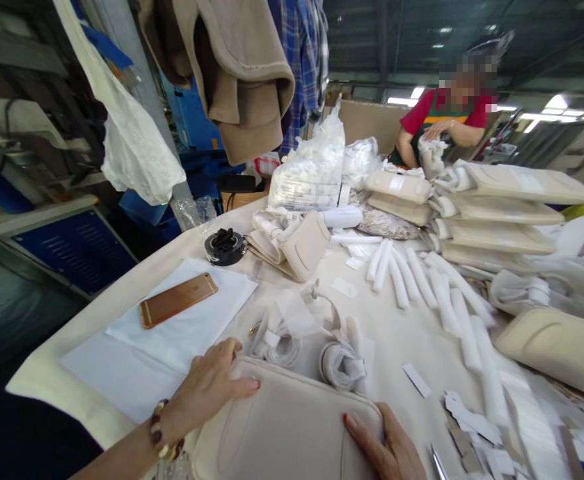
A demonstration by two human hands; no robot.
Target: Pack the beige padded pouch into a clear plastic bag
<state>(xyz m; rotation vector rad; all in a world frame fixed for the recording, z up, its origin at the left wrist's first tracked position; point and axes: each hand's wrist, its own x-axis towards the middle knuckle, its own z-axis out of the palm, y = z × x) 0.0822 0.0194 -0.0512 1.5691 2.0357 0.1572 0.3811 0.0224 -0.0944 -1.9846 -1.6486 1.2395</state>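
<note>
A beige leather handbag (287, 420) lies close in front of me at the bottom of the view. My left hand (209, 383) grips its upper left corner, thumb on the front face and fingers over the far edge. On the right side my right hand (385, 443) clasps the edge, with its thumb pressed on the front. Just beyond the bag's top edge are wrapped straps: one coil (277, 343) at the left and another coil (342, 363) at the right, with thin white sheeting between them. The bag's lower part runs out of view.
A phone (179, 300) rests on white sheets (127, 360) at the left. Behind are a black tape roll (225, 247) and another bag (305, 247). White foam tubes (442, 300) and stacked bags (502, 217) occupy the right. A pen (438, 461) lies near my right hand. A co-worker (445, 123) stands across the table.
</note>
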